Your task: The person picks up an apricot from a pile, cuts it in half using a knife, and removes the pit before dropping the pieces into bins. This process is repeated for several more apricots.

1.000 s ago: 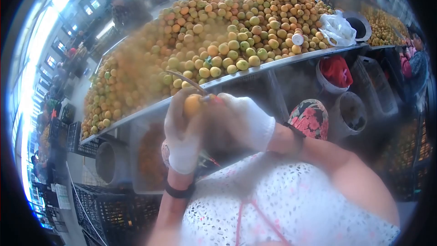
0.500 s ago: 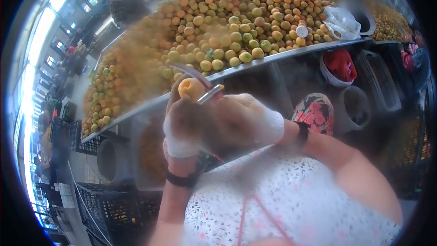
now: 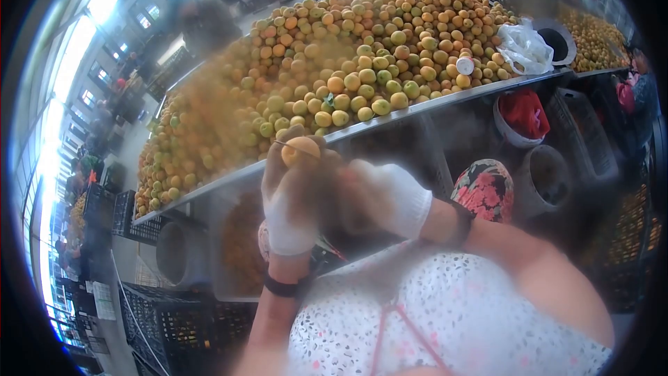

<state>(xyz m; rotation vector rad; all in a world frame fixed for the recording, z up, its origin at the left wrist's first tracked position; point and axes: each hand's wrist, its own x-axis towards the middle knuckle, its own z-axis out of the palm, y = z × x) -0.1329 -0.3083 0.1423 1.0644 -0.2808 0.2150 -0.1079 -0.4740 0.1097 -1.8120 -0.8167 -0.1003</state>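
Observation:
My left hand (image 3: pixel 289 212), in a white glove, is closed round an orange-yellow apricot (image 3: pixel 300 153) and holds it up near the front rim of the bin. A thin dark line, seemingly the edge of a curved blade, crosses the fruit's upper side. My right hand (image 3: pixel 400 198), also gloved, is closed beside it on a red-handled curved knife (image 3: pixel 346 175); a blurred smudge on the lens hides most of the handle and fingers. Beyond both hands lies a big heap of apricots (image 3: pixel 362 80) in a metal-edged bin (image 3: pixel 410 110).
On the heap's right lie a white plastic bag (image 3: pixel 525 49) and a small white round container (image 3: pixel 465 65). Below the rim stand a bucket with red cloth (image 3: pixel 522 115) and a grey bucket (image 3: pixel 546 177). Black crates (image 3: pixel 184 324) stand at lower left. Other people work farther off.
The curved blade stood up beside the apricot; it now appears as a thin line across it. The right hand is slightly farther from the left, and the view has shifted a little.

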